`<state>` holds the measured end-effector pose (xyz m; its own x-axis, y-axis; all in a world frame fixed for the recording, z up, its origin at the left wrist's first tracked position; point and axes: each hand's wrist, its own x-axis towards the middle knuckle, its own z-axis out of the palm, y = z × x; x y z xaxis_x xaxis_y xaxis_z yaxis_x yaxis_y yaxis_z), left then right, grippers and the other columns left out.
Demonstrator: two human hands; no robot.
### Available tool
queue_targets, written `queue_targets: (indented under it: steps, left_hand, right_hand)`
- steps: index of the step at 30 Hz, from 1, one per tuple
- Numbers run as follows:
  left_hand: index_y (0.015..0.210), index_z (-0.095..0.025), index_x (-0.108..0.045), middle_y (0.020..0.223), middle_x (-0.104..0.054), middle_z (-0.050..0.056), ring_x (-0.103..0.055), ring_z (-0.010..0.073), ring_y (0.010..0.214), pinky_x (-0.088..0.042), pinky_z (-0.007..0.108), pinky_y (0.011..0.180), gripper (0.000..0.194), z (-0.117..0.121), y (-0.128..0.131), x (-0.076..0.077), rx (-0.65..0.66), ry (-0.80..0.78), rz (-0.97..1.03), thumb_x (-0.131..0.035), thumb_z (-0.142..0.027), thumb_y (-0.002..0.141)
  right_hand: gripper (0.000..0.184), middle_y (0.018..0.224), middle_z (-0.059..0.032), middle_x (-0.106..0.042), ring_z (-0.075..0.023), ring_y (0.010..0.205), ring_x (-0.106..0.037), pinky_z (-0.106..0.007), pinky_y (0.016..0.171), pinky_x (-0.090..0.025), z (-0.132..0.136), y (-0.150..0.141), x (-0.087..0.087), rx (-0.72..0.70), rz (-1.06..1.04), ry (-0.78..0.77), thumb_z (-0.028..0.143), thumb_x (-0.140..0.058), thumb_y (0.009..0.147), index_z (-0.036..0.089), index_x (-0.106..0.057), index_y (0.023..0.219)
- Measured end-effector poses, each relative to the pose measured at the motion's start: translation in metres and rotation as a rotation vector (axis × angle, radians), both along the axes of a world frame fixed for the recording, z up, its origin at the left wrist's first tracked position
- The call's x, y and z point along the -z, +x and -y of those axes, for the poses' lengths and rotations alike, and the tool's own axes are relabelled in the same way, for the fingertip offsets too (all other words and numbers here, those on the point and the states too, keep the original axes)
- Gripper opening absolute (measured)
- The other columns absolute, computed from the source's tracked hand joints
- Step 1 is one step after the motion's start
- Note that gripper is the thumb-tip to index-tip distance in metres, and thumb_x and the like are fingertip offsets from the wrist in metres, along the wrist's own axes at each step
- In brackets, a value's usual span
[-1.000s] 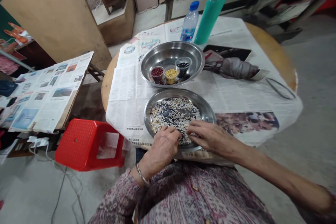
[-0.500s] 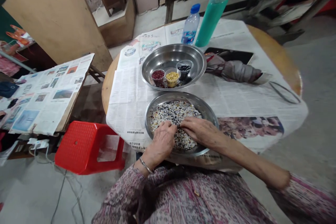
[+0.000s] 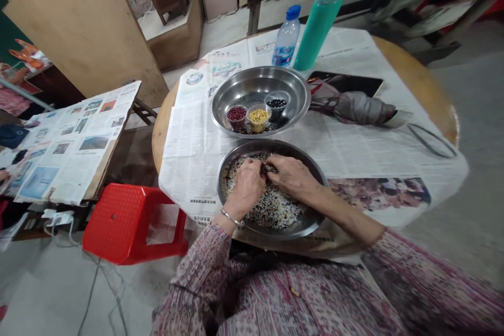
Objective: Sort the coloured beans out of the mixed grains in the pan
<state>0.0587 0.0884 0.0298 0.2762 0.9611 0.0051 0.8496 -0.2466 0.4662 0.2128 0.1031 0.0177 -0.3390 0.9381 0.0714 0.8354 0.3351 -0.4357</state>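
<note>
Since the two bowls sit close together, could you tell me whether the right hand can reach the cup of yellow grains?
Probably yes: the right hand is over the lower bowl; only its rim lies before the upper bowl and the cup of yellow grains.

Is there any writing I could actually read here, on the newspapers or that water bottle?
Newspaper on the round table: columns of print, too small to read.
Newspaper on the side table: captions and columns, too small to read.
Plastic water bottle: its blue label is too blurred to read.

Plate (image 3: 275,146) — glossy stainless steel; stool (image 3: 118,220) — red textured plastic
</note>
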Motion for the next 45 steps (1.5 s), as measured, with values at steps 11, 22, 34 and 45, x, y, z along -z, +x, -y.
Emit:
queue_targets:
  steps: [11, 22, 34, 45]
  left_hand:
    - [0.112, -0.016, -0.069, 0.107, -0.075, 0.008, -0.070, 0.0210, 0.105, -0.055, 0.038, 0.102, 0.021, 0.049, -0.015, -0.006, 0.100, 0.058, 0.118, -0.062, -0.010, 0.093]
    - [0.105, -0.017, -0.062, 0.097, -0.066, 0.007, -0.064, 0.0175, 0.094, -0.058, 0.032, 0.088, 0.020, 0.090, -0.041, 0.009, -0.071, 0.409, 0.284, -0.043, -0.011, 0.103]
    - [0.104, -0.017, -0.058, 0.098, -0.063, 0.009, -0.060, 0.0196, 0.097, -0.056, 0.036, 0.089, 0.017, 0.093, -0.034, 0.022, -0.130, 0.501, 0.306, -0.043, -0.009, 0.101]
    - [0.109, -0.019, -0.059, 0.107, -0.065, 0.008, -0.061, 0.0229, 0.102, -0.056, 0.040, 0.093, 0.018, 0.090, -0.032, 0.016, -0.096, 0.395, 0.130, -0.048, -0.010, 0.098]
  right_hand:
    - [0.017, 0.083, -0.0054, -0.074, -0.0207, 0.079, -0.068, -0.031, 0.074, -0.049, 0.045, 0.018, -0.013, -0.119, -0.212, -0.085, 0.021, -0.052, 0.086, 0.020, -0.069, 0.087]
    - [0.017, 0.119, -0.0116, -0.070, -0.0283, 0.114, -0.058, -0.044, 0.091, -0.053, 0.073, -0.023, -0.002, -0.570, -0.046, 0.207, 0.017, -0.060, 0.091, 0.020, -0.073, 0.101]
    - [0.025, 0.123, -0.0139, -0.070, -0.0303, 0.115, -0.058, -0.046, 0.096, -0.048, 0.010, -0.004, 0.001, -0.305, 0.054, 0.230, 0.026, -0.052, 0.098, 0.019, -0.074, 0.105]
    - [0.033, 0.109, -0.0132, -0.072, -0.0267, 0.101, -0.070, -0.042, 0.093, -0.055, 0.044, 0.024, 0.010, -0.143, -0.109, 0.081, 0.037, -0.052, 0.097, 0.017, -0.068, 0.118]
